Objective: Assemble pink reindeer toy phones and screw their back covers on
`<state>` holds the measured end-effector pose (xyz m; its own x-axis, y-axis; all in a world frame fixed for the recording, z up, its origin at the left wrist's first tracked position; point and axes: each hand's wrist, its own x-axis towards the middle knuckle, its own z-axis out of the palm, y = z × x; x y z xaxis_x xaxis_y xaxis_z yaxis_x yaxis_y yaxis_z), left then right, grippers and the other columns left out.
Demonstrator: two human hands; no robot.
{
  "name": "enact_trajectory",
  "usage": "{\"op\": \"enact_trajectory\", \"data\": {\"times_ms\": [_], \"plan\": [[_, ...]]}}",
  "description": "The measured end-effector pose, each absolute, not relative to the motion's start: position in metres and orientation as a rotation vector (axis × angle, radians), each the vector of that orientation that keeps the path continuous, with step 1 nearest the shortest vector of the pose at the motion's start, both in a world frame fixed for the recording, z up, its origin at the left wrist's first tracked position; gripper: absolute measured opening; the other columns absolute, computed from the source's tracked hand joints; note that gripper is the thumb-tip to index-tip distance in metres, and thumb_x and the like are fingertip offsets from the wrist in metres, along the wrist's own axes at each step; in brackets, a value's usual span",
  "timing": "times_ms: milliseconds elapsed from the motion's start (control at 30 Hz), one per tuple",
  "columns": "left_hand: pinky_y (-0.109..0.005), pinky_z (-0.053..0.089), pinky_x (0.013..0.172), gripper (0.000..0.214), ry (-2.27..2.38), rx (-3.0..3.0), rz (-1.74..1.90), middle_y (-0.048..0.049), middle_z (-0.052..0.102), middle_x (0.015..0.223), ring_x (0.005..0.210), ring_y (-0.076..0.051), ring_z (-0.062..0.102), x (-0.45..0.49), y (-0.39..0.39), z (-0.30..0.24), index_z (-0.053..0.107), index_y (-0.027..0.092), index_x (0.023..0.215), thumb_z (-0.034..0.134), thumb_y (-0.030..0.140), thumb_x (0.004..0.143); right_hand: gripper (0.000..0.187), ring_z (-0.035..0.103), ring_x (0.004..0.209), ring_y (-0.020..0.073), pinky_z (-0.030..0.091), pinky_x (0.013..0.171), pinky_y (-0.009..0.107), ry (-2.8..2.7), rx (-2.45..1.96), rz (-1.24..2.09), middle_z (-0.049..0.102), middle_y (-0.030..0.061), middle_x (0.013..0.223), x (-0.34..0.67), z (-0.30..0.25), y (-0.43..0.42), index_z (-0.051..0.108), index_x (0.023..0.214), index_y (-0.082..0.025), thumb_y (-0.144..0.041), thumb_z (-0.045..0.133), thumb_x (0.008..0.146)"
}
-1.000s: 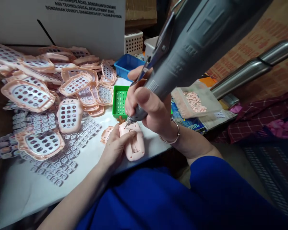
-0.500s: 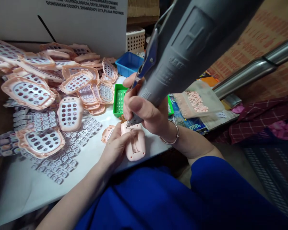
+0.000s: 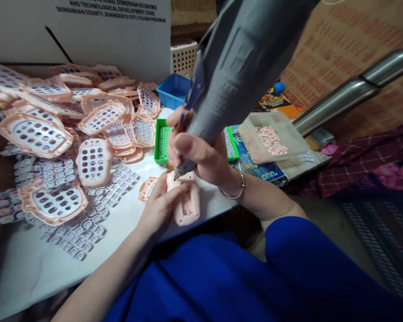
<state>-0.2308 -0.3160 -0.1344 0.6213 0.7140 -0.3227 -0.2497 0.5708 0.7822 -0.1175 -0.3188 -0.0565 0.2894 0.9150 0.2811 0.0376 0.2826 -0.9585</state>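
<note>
My right hand [image 3: 201,156] is wrapped round a big grey electric screwdriver [image 3: 235,71], its tip down on the top of a pink plastic housing [image 3: 188,208]. That housing lies near the front edge of the white table [image 3: 36,264]. My left hand [image 3: 159,205] grips the housing's left side and holds it flat. A silver bangle [image 3: 235,190] is on my right wrist. Right behind the hands is a green tray [image 3: 161,145].
Several pink keypad covers [image 3: 92,161] and sheets of grey key pads [image 3: 87,223] are heaped on the left. Behind are a blue tray [image 3: 173,91], a white cardboard box [image 3: 97,31], and to the right a clear tub of small pink parts [image 3: 272,138] and a metal pipe [image 3: 352,91].
The screwdriver has tilted more upright and its tip stays on the housing. My view has shifted slightly; both hands keep their hold.
</note>
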Motion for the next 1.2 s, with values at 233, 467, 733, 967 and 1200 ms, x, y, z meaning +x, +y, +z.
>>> {"op": "enact_trajectory", "data": {"times_ms": [233,467,733,967,1200], "plan": [[-0.026,0.054,0.065,0.049,0.818,0.762,0.515,-0.0061,0.073,0.084,0.070,-0.018,0.067,-0.259,-0.318,-0.114,0.066,0.014,0.102,0.086,0.028,0.060,0.042,0.045,0.047,0.0113,0.040,0.044,0.027,-1.066,-1.087,0.406,0.046,-0.0052,0.059,-0.071,-0.068,-0.309,0.052,0.079,-0.028,-0.066,0.069,0.070],[-0.024,0.052,0.060,0.038,0.846,0.580,0.209,-0.0103,0.075,0.082,0.063,-0.017,0.066,-0.293,-0.343,-0.118,0.076,0.015,0.088,0.090,0.031,0.056,0.038,0.046,0.045,0.0102,0.039,0.043,0.028,-0.970,-1.082,0.437,0.051,-0.0058,0.060,-0.052,-0.099,-0.299,0.055,0.079,-0.025,-0.053,0.077,0.069],[-0.034,0.059,0.079,0.042,0.761,0.496,0.172,-0.0126,0.076,0.093,0.084,-0.027,0.073,-0.304,-0.338,-0.120,0.078,0.018,0.095,0.090,0.035,0.059,0.048,0.041,0.044,0.0095,0.035,0.039,0.028,-0.931,-1.165,0.470,0.048,-0.0063,0.053,-0.054,-0.098,-0.296,0.050,0.072,-0.025,-0.065,0.075,0.062],[-0.031,0.061,0.081,0.046,0.669,0.484,0.685,-0.0047,0.077,0.104,0.095,-0.025,0.072,-0.263,-0.298,-0.107,0.074,0.023,0.100,0.092,0.028,0.058,0.044,0.044,0.044,0.0097,0.040,0.045,0.029,-0.959,-1.146,0.484,0.050,-0.0074,0.053,-0.054,-0.093,-0.296,0.052,0.075,-0.025,-0.057,0.079,0.063],[-0.036,0.061,0.086,0.036,0.718,0.478,0.838,-0.0039,0.075,0.108,0.109,-0.028,0.068,-0.242,-0.285,-0.110,0.071,0.024,0.093,0.089,0.028,0.062,0.033,0.048,0.046,0.0119,0.045,0.047,0.028,-1.076,-0.904,0.484,0.049,-0.0058,0.056,-0.077,-0.054,-0.311,0.056,0.080,-0.028,-0.057,0.071,0.076]]}}
